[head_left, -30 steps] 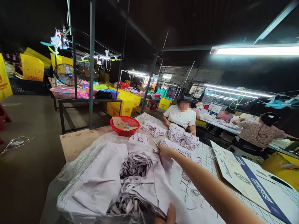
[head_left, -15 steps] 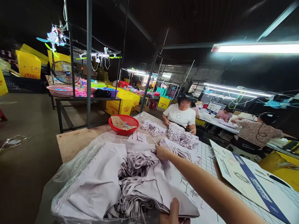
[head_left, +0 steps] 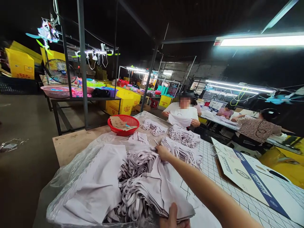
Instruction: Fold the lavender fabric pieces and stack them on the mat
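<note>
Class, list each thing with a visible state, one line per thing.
Cloth stack: layered, near edge gripped.
Left hand: gripping cloth stack, thumb on top.
Right hand: curled at stack's far end; grip unclear.
Clear plastic: rumpled.
Red basket: upright, holding cardboard.
Printed carton: lying flat.
Overhead tube: lit.
Fan: upright.
Co-worker's cloth: held up, spread.

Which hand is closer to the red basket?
Right. The right hand is in front and right of the red basket; the left hand holds the fabric stack, farther toward the wearer.
</note>
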`<move>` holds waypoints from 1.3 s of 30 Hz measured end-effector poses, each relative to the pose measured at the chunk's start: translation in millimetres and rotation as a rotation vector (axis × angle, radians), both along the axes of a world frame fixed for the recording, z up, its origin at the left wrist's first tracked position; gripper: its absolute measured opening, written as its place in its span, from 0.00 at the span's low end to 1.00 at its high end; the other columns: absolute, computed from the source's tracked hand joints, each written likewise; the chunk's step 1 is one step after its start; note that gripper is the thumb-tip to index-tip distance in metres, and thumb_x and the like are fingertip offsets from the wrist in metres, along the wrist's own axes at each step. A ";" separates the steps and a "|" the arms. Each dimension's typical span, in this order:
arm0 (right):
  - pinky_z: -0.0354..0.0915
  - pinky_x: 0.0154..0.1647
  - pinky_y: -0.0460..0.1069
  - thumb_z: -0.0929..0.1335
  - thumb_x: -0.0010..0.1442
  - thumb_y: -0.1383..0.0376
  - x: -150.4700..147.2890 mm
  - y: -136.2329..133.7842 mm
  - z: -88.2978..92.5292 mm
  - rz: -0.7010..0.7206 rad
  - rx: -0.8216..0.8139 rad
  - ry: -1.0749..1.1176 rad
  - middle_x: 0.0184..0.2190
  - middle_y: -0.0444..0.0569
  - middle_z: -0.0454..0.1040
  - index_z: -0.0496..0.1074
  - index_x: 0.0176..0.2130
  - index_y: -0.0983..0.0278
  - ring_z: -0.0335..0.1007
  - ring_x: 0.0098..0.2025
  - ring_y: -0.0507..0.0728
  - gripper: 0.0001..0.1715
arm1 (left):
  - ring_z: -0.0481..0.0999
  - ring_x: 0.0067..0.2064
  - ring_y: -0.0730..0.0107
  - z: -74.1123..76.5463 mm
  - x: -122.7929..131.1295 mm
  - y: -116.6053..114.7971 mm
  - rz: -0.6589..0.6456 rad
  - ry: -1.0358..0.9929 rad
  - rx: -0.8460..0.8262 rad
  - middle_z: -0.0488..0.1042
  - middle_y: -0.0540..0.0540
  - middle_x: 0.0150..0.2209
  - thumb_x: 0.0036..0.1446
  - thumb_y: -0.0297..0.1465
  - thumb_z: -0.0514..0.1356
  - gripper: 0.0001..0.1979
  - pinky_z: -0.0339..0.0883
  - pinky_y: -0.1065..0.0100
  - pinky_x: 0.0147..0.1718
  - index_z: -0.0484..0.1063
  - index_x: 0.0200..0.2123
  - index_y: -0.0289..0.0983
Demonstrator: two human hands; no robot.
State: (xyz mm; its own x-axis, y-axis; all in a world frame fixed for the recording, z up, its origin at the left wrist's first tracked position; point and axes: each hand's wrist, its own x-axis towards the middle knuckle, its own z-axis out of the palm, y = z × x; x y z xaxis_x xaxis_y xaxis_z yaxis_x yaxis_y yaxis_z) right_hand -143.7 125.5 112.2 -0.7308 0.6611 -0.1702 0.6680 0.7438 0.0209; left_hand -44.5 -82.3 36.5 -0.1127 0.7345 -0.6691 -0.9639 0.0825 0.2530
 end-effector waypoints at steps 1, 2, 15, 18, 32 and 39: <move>0.61 0.44 0.47 0.62 0.60 0.69 2.0 0.5 -0.1 0.006 -0.013 0.002 0.45 0.59 0.75 0.71 0.45 0.69 0.70 0.49 0.60 0.15 | 0.78 0.29 0.61 1.1 -0.7 -0.2 0.005 0.007 -0.009 0.76 0.40 0.27 0.53 0.41 0.62 0.35 0.72 0.66 0.32 0.56 0.57 0.26; 0.61 0.44 0.47 0.61 0.61 0.68 4.7 0.4 0.2 0.010 -0.021 0.006 0.46 0.60 0.75 0.70 0.46 0.69 0.70 0.49 0.60 0.16 | 0.78 0.29 0.61 2.7 -1.3 -1.0 0.010 0.015 -0.010 0.76 0.39 0.28 0.54 0.40 0.61 0.34 0.72 0.66 0.32 0.56 0.57 0.25; 0.49 0.55 0.62 0.61 0.55 0.66 113.5 -57.2 33.7 0.280 0.066 -0.169 0.31 0.57 0.77 0.63 0.54 0.69 0.72 0.38 0.63 0.27 | 0.79 0.31 0.66 60.5 -24.1 -24.6 0.005 0.007 0.086 0.78 0.36 0.34 0.57 0.31 0.57 0.20 0.73 0.69 0.35 0.63 0.50 0.25; 0.48 0.55 0.62 0.61 0.50 0.69 135.1 -71.8 41.5 0.373 -0.052 -0.191 0.30 0.52 0.76 0.74 0.40 0.61 0.70 0.42 0.62 0.18 | 0.79 0.31 0.67 72.0 -31.6 -26.5 0.004 0.006 0.109 0.78 0.36 0.35 0.58 0.30 0.56 0.17 0.73 0.70 0.34 0.65 0.48 0.25; 0.36 0.64 0.67 0.66 0.43 0.70 175.5 -115.2 81.0 0.690 0.059 -0.084 0.46 0.51 0.72 0.77 0.34 0.59 0.53 0.62 0.65 0.17 | 0.77 0.23 0.71 71.5 -45.0 -20.7 -0.095 0.169 0.081 0.77 0.42 0.28 0.60 0.26 0.52 0.13 0.74 0.73 0.28 0.64 0.46 0.26; 0.38 0.63 0.67 0.66 0.45 0.72 173.7 -121.5 91.0 0.737 0.202 -0.058 0.40 0.51 0.75 0.77 0.34 0.60 0.57 0.59 0.64 0.16 | 0.70 0.14 0.77 89.7 -61.8 -44.3 -0.599 0.343 -0.089 0.72 0.47 0.21 0.61 0.35 0.52 0.13 0.60 0.82 0.12 0.65 0.39 0.29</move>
